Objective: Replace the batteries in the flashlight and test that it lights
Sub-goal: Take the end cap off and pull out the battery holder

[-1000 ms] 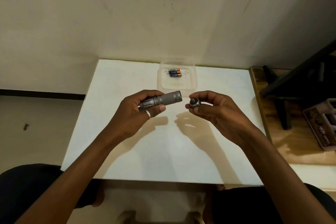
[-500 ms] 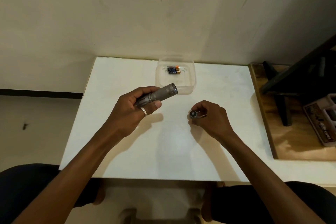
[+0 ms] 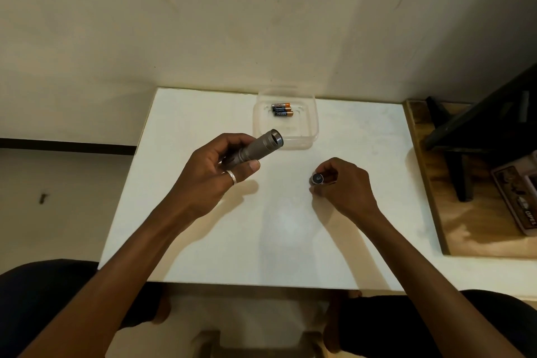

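The left hand (image 3: 215, 171) is clamped round the head end of the grey, ribbed metal flashlight body (image 3: 263, 145). It holds the body clear of the table, with the open threaded end pointing up and right. The tube looks rigid and fairly light, and the ribbing should give a sure grip. It is best held mid-barrel, fingers off the threads and the mouth tipped upward so nothing slides out. Whether old cells sit inside I cannot tell, since the bore is too dark. Just beyond that open end stands a clear plastic tub (image 3: 302, 132) with three small black-and-copper batteries (image 3: 282, 111) lying side by side in it. They are smooth and round, likely to roll, and best pinched at the middle. Well apart from the left, the right hand (image 3: 347, 186) has its fingers curled round the small dark round tail cap (image 3: 317, 179), low at the tabletop. The cap is hard and tiny, and would likely roll away if set on its side. The matte white table (image 3: 203, 235) is flat and hard, so a dropped part would probably bounce. It is pushed against a scuffed cream wall (image 3: 261, 23). At the right lies a wooden board (image 3: 465, 229) carrying dark stand legs (image 3: 462, 171) and a printed box (image 3: 517, 200).
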